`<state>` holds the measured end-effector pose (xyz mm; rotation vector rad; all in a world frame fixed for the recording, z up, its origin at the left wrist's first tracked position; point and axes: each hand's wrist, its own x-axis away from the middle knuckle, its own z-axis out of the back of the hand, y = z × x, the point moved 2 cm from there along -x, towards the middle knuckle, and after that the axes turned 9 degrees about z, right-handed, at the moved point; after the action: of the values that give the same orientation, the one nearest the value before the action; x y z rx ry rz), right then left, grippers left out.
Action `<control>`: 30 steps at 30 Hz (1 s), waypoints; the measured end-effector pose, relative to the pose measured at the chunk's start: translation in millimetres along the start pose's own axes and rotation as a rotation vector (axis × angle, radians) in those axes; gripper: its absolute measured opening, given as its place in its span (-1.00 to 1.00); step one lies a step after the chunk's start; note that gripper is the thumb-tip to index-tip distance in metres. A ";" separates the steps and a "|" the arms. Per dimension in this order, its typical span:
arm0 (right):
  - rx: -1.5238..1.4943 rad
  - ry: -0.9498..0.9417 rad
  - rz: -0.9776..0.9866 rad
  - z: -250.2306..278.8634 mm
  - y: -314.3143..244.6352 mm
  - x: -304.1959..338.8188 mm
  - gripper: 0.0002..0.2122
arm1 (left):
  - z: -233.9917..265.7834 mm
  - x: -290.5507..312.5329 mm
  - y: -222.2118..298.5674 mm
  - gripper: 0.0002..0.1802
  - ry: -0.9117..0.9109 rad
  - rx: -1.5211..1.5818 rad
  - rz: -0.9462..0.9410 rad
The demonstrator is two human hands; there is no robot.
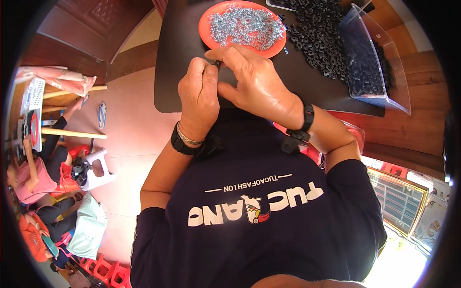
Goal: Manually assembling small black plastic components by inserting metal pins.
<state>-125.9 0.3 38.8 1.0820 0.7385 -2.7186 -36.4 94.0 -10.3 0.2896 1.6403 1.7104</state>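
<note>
The left hand [198,93] pinches a small, mostly hidden black part [218,63] in its fingers [210,79]; the right hand [259,79] curls over it, grip unclear, by a round orange plate [205,34] of silvery metal pieces [245,26] on the black counter [176,67].

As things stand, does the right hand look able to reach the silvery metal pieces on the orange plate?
Probably yes: the right hand appears close to the orange plate, and the silvery metal pieces lie uncovered. But it seems busy with the small dark piece at the left hand.
</note>
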 end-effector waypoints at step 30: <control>0.292 0.099 0.056 -22.5 -33.5 -4.3 -0.64 | 13.4 11.1 -1.9 -0.73 -0.131 0.770 0.202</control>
<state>-118.5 40.1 40.9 1.2808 0.3208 -2.8017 -35.2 111.2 -13.6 0.9345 2.1607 1.0837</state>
